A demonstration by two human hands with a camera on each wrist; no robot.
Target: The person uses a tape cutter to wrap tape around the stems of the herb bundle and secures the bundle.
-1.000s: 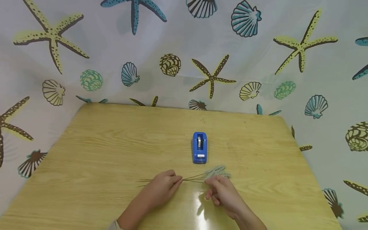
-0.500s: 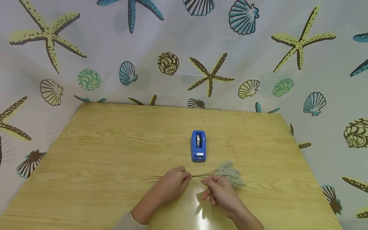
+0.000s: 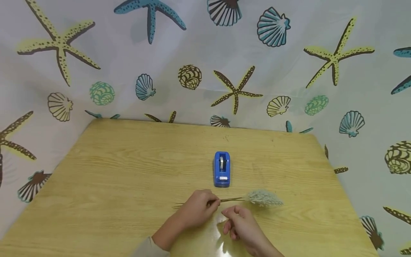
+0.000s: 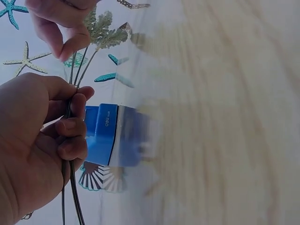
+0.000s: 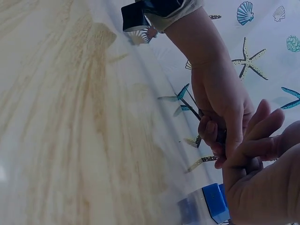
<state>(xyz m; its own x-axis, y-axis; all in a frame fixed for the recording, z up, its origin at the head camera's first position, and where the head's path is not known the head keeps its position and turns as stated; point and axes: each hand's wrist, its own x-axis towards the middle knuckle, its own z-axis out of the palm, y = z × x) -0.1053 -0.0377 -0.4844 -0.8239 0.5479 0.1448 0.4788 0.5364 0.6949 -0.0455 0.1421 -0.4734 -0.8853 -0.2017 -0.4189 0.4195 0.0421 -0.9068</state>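
My left hand [image 3: 199, 208] grips a bunch of sprigs [image 3: 263, 198] with thin dark stems and fuzzy grey-green heads. The heads point right and the bare stem ends stick out to the left. In the left wrist view the stems [image 4: 74, 192] run through the curled fingers of the left hand [image 4: 23, 145]. Close to the stems, just right of the left fingertips, is my right hand [image 3: 242, 225]. Its thumb and forefinger tips meet, and nothing can be seen between them. In the right wrist view the right hand [image 5: 267, 187] partly covers the left fingers.
A blue tape dispenser [image 3: 222, 181] with a roll in it stands on the wooden table [image 3: 128, 160], just beyond the hands. A white cloth [image 3: 205, 46] printed with shells and starfish hangs along the back and sides.
The left hand has moved right with the sprigs, and their heads have slid right and drawn closer together. The right hand has shifted slightly left and nearer the body, away from the heads.
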